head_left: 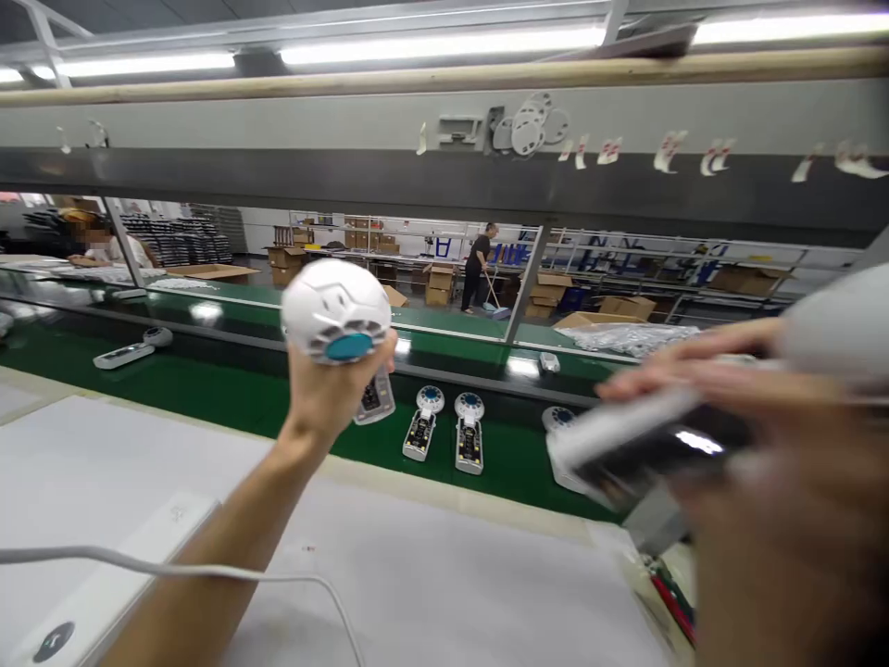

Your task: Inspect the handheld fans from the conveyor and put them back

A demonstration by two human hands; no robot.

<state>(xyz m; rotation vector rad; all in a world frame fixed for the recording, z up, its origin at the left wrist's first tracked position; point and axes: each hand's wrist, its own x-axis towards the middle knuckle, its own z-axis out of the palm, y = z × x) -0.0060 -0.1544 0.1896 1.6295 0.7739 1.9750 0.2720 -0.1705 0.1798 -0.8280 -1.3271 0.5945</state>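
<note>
Lighting: fluorescent tube lamps [442,44] along the ceiling.
Overhead: grey steel gantry [444,120] beneath a pale wooden rail [444,79].
Workbench line: green conveyor belt [208,389] crossing the room.
Storage: metal shelving racks [667,264] along the far side.
Floor: stacked cardboard cartons [437,283].

No legible text (all too blurred)

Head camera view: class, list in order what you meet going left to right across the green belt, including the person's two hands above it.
white handset, left hand holding a white round-headed device, blue-dial device, second blue-dial device, blurred white-and-black device in the right hand
</note>
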